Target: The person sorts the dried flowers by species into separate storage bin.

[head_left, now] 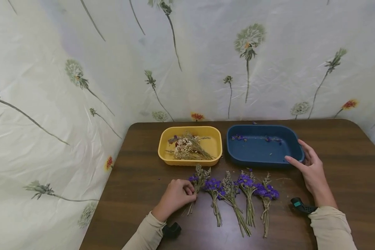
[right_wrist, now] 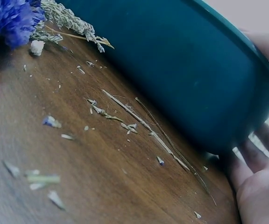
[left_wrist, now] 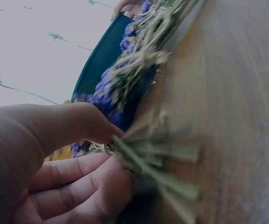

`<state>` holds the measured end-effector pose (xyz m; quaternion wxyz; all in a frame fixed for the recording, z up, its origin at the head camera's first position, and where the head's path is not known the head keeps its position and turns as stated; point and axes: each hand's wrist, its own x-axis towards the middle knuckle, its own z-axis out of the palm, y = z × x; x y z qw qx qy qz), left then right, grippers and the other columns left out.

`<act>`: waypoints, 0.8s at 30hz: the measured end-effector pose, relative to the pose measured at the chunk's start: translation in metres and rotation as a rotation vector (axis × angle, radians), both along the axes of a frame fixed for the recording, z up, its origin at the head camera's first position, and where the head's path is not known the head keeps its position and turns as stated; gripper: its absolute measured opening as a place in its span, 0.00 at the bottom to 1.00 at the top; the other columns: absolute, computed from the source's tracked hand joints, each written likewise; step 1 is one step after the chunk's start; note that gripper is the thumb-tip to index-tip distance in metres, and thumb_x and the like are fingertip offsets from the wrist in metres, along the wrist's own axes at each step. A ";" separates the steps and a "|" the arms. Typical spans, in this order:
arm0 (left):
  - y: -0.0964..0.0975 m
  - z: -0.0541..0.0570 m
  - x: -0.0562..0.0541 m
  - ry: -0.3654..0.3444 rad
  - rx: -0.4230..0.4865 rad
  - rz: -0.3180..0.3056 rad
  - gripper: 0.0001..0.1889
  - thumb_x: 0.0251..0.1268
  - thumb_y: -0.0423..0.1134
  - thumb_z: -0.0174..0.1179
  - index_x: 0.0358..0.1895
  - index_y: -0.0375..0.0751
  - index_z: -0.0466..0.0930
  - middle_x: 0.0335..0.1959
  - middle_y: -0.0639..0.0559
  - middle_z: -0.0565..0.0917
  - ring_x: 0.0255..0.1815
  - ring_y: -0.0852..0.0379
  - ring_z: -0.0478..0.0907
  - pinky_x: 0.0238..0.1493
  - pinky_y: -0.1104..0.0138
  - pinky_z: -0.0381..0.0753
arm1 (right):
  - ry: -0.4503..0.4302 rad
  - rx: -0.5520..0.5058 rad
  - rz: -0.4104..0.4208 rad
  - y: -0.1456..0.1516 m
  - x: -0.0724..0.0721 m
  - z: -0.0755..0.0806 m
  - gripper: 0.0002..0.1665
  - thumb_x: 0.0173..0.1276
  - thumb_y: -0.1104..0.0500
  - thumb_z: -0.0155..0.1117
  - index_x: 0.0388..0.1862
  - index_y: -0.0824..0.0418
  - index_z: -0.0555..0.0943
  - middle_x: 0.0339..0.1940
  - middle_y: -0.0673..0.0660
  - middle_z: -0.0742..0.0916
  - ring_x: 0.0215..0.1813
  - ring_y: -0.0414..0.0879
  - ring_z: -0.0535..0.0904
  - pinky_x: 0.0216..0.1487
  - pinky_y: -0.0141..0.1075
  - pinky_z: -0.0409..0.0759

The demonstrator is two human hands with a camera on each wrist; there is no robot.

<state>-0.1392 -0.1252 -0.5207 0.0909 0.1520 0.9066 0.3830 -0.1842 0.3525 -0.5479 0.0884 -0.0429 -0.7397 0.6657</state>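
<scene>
My left hand (head_left: 176, 197) pinches the stems of the leftmost dried flower bundle (head_left: 200, 177) between thumb and fingers. In the left wrist view the cut stem ends (left_wrist: 172, 182) poke out past the fingertips. Four-sided with rounded corners, the blue tray (head_left: 256, 151) has my right hand (head_left: 314, 173) gripping its right end, thumb at the front rim and fingers round the side. A few purple flower bits lie inside this tray. Several tied bundles of purple and grey-green dried flowers, such as the middle bundle (head_left: 232, 198), lie in a row before the trays.
Left of the blue tray stands a yellow tray (head_left: 163, 154) holding pale dried flowers (head_left: 190, 146). Loose stem pieces (right_wrist: 148, 133) and petals litter the brown wooden table (head_left: 340, 152) by the blue tray. A flower-printed sheet (head_left: 200, 69) hangs behind the table.
</scene>
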 end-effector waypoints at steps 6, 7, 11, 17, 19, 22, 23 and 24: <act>-0.006 0.001 -0.002 -0.034 0.052 -0.020 0.03 0.57 0.36 0.71 0.29 0.48 0.87 0.22 0.60 0.85 0.21 0.67 0.78 0.30 0.72 0.80 | 0.009 0.014 0.011 -0.001 0.001 0.000 0.48 0.74 0.64 0.66 0.85 0.42 0.56 0.87 0.42 0.54 0.88 0.37 0.42 0.72 0.12 0.56; -0.007 0.001 -0.002 -0.038 0.061 -0.024 0.03 0.58 0.36 0.71 0.30 0.48 0.87 0.23 0.59 0.86 0.21 0.67 0.79 0.30 0.72 0.80 | 0.020 -0.001 0.021 -0.002 0.002 0.000 0.49 0.73 0.66 0.66 0.85 0.43 0.56 0.87 0.42 0.55 0.87 0.37 0.43 0.70 0.12 0.58; -0.008 0.003 -0.003 -0.053 0.091 -0.036 0.02 0.58 0.35 0.70 0.30 0.46 0.87 0.23 0.58 0.86 0.22 0.66 0.79 0.30 0.72 0.81 | 0.028 0.039 0.051 -0.001 0.003 0.000 0.52 0.72 0.68 0.67 0.86 0.42 0.53 0.87 0.42 0.54 0.88 0.37 0.42 0.73 0.13 0.56; -0.010 0.005 -0.004 -0.075 0.160 -0.042 0.02 0.60 0.36 0.70 0.31 0.45 0.87 0.24 0.57 0.86 0.21 0.66 0.79 0.29 0.72 0.81 | 0.018 0.055 0.061 0.001 0.003 -0.001 0.54 0.72 0.68 0.67 0.86 0.42 0.51 0.88 0.42 0.52 0.88 0.38 0.41 0.76 0.16 0.53; -0.011 0.007 -0.004 -0.080 0.192 -0.046 0.02 0.60 0.36 0.71 0.31 0.44 0.87 0.25 0.56 0.86 0.21 0.66 0.79 0.28 0.72 0.81 | 0.025 0.021 0.066 0.001 0.003 0.000 0.54 0.71 0.69 0.67 0.86 0.42 0.51 0.88 0.42 0.52 0.88 0.37 0.42 0.74 0.14 0.57; -0.011 0.008 -0.005 -0.080 0.223 -0.056 0.02 0.61 0.36 0.71 0.32 0.44 0.87 0.25 0.54 0.86 0.21 0.66 0.79 0.27 0.72 0.80 | 0.031 -0.007 0.070 0.001 0.003 0.000 0.54 0.71 0.69 0.67 0.86 0.42 0.52 0.87 0.41 0.53 0.87 0.37 0.43 0.70 0.13 0.61; -0.011 0.008 -0.005 -0.079 0.225 -0.060 0.02 0.62 0.36 0.71 0.32 0.44 0.88 0.25 0.55 0.86 0.22 0.66 0.79 0.27 0.72 0.80 | 0.033 -0.016 0.071 0.001 0.003 0.001 0.54 0.71 0.69 0.67 0.86 0.42 0.52 0.87 0.42 0.53 0.87 0.37 0.43 0.69 0.12 0.62; -0.012 0.008 -0.005 -0.079 0.227 -0.063 0.02 0.62 0.37 0.71 0.33 0.44 0.88 0.26 0.55 0.87 0.22 0.67 0.79 0.28 0.73 0.81 | 0.034 -0.020 0.072 0.001 0.003 0.001 0.54 0.71 0.69 0.67 0.86 0.42 0.52 0.87 0.42 0.53 0.87 0.37 0.43 0.68 0.12 0.62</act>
